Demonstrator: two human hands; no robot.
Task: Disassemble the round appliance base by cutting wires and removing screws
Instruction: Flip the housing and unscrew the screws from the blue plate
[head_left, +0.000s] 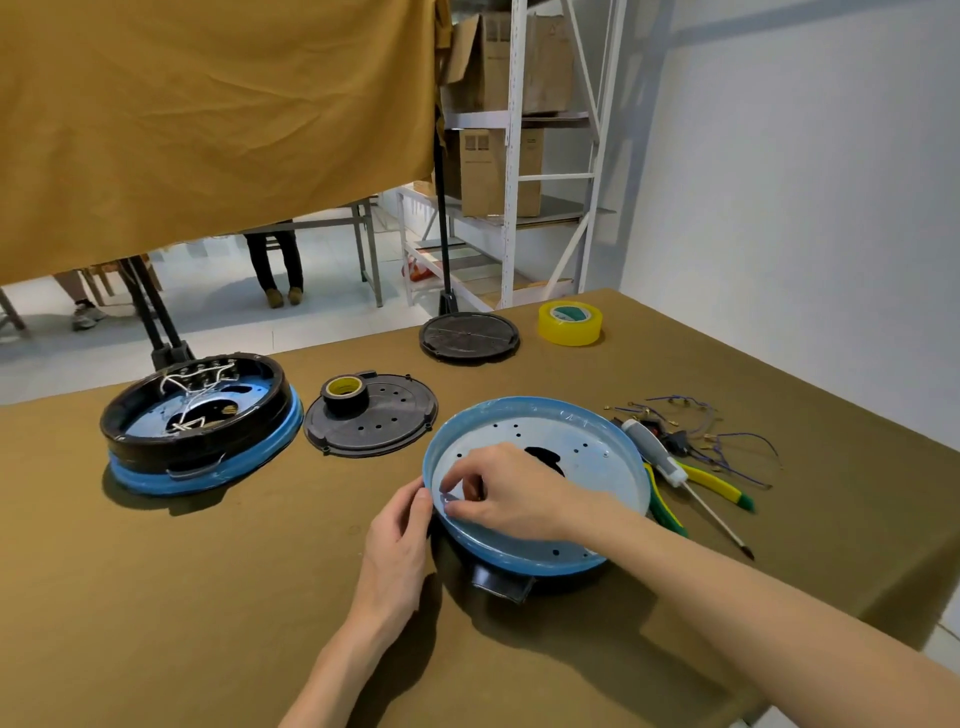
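Note:
A round blue-rimmed appliance base (587, 441) lies open side up in front of me, its pale inner plate dotted with holes. My left hand (397, 551) holds its near left rim, thumb on the edge. My right hand (511, 496) reaches into the pan and pinches something small at the inner left wall; what it pinches is too small to tell. A second base (202, 421), black with a blue band and white wires inside, sits at the left. A screwdriver (670, 467) and yellow-green cutters (717, 486) lie to the right, beside cut blue wires (727, 441).
A black perforated cover (384, 431) with a roll of black tape (345, 392) on it lies between the two bases. Another black round cover (470, 336) and a yellow tape roll (570, 322) sit at the back. The table edge runs along the right.

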